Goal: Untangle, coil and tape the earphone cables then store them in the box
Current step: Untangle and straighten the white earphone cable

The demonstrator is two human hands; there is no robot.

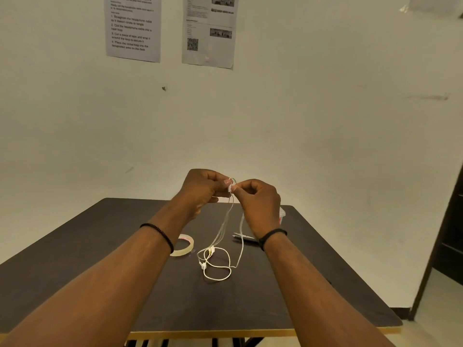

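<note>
Both hands are working a white earphone cable (226, 222) above the far edge of the dark desk (100, 284). The left hand (203, 189) and right hand (259, 199) are each pinching the cable's upper end between curled fingertips, close together, while the rest is hanging down and pooling in loose, crossed loops near the middle of the desk.

The cable is looking thin, light and limp, likely to slip and re-tangle, so it is best held near the small hard fittings rather than mid-strand.

A roll of clear tape (184, 245) is lying just left of the loops, and scissors (244, 237) just right, partly hidden by the right wrist.

A wall sheet (132, 28) is listing steps: "Straighten the headphone cable", "Coil the headphone cable into a neat loop", "Cut a piece of tape"; a second sheet (209, 31) is carrying a QR code.
</note>
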